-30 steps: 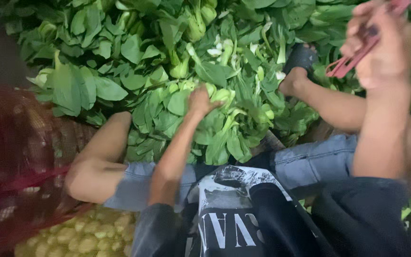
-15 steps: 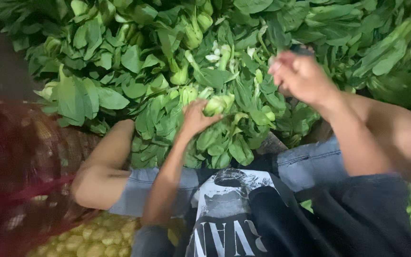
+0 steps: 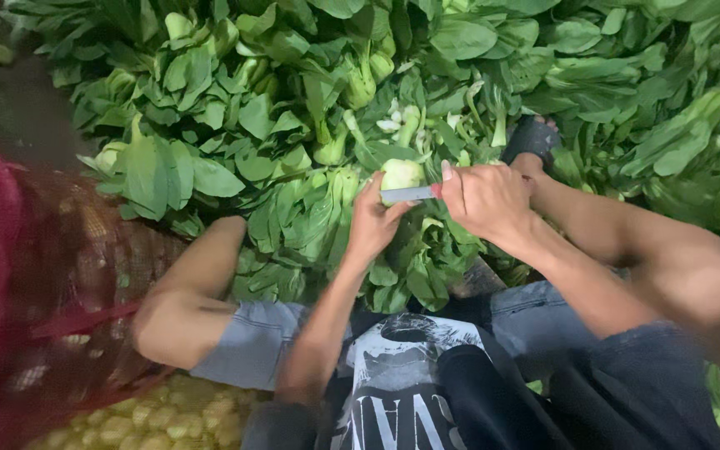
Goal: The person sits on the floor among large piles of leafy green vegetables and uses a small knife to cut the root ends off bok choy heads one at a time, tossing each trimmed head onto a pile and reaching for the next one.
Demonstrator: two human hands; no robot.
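My left hand (image 3: 374, 221) grips a head of bok choy (image 3: 402, 175) by its pale base, its green leaves hanging down toward my lap. My right hand (image 3: 485, 198) holds a small knife (image 3: 410, 194) with a red handle, and the flat blade lies across the cut end of the bok choy. Both hands meet just above a big heap of bok choy (image 3: 293, 108) that covers the ground in front of me.
A red mesh sack (image 3: 18, 308) of small yellowish produce (image 3: 152, 417) sits at my left. My bare knees in denim shorts (image 3: 252, 350) frame the hands. My foot in a black sandal (image 3: 531, 137) rests among the greens at right.
My right hand came down from the upper right with the knife and met my left hand. My left hand lifted one bok choy off the heap, and the blade now rests on its base.
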